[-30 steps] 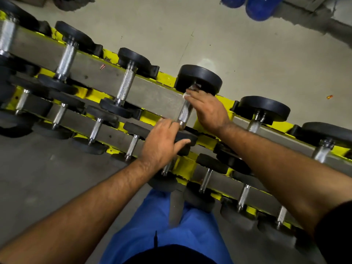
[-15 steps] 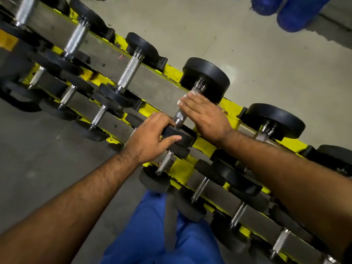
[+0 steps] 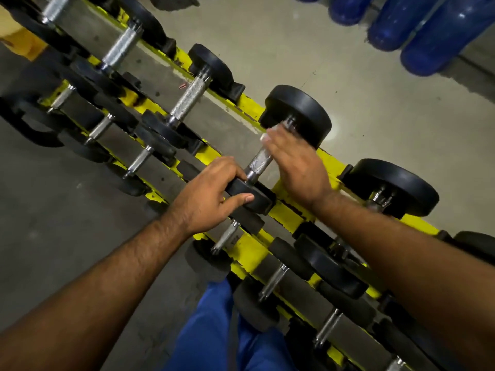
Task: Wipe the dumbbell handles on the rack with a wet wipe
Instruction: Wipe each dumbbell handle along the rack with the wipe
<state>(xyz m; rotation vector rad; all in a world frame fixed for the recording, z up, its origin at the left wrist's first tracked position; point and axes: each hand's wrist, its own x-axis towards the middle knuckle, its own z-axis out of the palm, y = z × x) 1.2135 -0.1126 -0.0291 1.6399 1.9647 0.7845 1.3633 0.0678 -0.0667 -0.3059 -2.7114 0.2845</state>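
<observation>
A black dumbbell with a knurled steel handle (image 3: 259, 159) lies across the top tier of a yellow and grey rack (image 3: 238, 103). My left hand (image 3: 211, 194) grips the near weight head (image 3: 250, 195) of that dumbbell. My right hand (image 3: 293, 162) lies over the far part of the handle, fingers fairly straight. A bit of white wet wipe (image 3: 265, 136) shows at its fingertips, pressed on the handle close to the far head (image 3: 297, 113). Most of the wipe is hidden under the hand.
More dumbbells line both tiers, such as one (image 3: 188, 99) to the left and one (image 3: 388, 186) to the right. Smaller ones (image 3: 273, 282) fill the lower tier. Blue bottles (image 3: 428, 36) stand on the concrete floor (image 3: 348, 76) behind. My blue trousers (image 3: 214, 330) are below.
My right hand slid along the handle with the wipe, down toward the near head and back up toward the far head. My left hand kept its grip. The camera moved closer and tilted.
</observation>
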